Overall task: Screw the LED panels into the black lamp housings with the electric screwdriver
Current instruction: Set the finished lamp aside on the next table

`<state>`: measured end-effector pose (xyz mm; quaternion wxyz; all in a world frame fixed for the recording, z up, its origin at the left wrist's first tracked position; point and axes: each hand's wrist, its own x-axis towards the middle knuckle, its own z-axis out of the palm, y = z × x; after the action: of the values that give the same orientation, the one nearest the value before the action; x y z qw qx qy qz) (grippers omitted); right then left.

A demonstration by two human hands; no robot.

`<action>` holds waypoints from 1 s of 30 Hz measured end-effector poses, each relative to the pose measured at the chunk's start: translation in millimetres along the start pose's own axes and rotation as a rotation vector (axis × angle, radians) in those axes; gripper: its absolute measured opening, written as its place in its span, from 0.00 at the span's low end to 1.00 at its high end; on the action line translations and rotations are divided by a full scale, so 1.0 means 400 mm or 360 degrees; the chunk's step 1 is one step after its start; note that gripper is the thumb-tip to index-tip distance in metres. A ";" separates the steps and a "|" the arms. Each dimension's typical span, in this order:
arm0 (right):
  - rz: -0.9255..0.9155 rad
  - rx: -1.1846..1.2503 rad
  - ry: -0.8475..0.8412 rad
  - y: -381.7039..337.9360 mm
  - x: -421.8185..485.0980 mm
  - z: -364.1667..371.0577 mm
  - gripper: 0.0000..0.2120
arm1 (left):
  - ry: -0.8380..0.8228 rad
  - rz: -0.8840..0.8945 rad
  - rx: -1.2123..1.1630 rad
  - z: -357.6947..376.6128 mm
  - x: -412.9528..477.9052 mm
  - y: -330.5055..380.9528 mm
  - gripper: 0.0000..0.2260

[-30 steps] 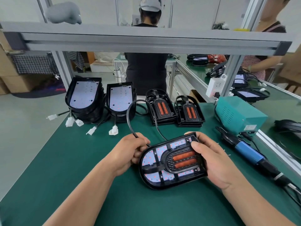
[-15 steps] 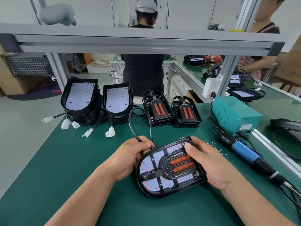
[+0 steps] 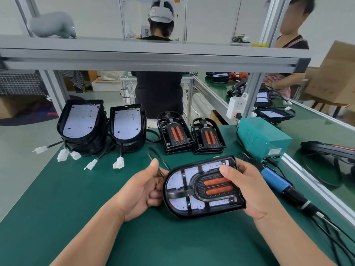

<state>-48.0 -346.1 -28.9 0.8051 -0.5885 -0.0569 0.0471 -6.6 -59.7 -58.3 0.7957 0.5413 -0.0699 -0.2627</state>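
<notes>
Nearest me, two bare hands hold one lamp housing between them over the green bench mat, its LED panel facing up under a black insert with two orange strips. The left hand curls its fingers against the rounded end, thumb raised, with one black cable running out past that thumb. The right hand clasps the squared end, thumb laid across the upper strip, fingers wrapped underneath. Whether the housing touches the mat I cannot tell. Just right of that hand lies one blue electric screwdriver, untouched. Further back stand two stacks of panel-filled housings at left with five white plugs trailing from them, two stacks of black inserts in the middle, and one teal box at right. Beyond the bench are two people
</notes>
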 end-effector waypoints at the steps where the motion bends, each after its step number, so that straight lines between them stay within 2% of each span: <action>1: -0.0053 0.0014 0.0062 -0.009 -0.001 -0.009 0.26 | -0.0011 -0.0012 -0.0018 -0.001 0.003 0.001 0.21; 3: -0.0152 0.0042 0.0208 -0.027 0.001 -0.029 0.25 | 0.0030 -0.0018 -0.0008 -0.003 0.012 -0.002 0.21; 6: -0.0265 0.0125 0.0406 -0.051 0.008 -0.056 0.13 | 0.0118 0.0005 0.0046 -0.011 0.020 -0.012 0.18; 12: -0.0489 0.0195 0.0663 -0.128 -0.003 -0.109 0.13 | 0.0075 0.0067 0.0047 -0.032 0.017 -0.017 0.13; 20: -0.0748 0.0205 0.1096 -0.284 -0.083 -0.192 0.09 | -0.0161 0.0045 0.0245 -0.030 0.002 -0.004 0.19; 25: -0.0975 0.0304 0.1222 -0.342 -0.142 -0.219 0.10 | -0.0237 0.0000 0.0248 -0.025 -0.010 -0.002 0.20; 27: -0.1071 0.0360 0.1308 -0.360 -0.152 -0.257 0.18 | -0.0244 -0.0007 0.0242 -0.023 -0.012 -0.001 0.22; 30: -0.1258 0.0389 0.1358 -0.397 -0.159 -0.294 0.24 | -0.0211 -0.0014 0.0225 -0.020 -0.011 -0.001 0.24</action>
<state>-92.2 -514.1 84.9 0.7751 -0.3927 0.0629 -0.4909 -7.3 -51.1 -61.1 0.7480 0.5777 -0.1383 -0.2959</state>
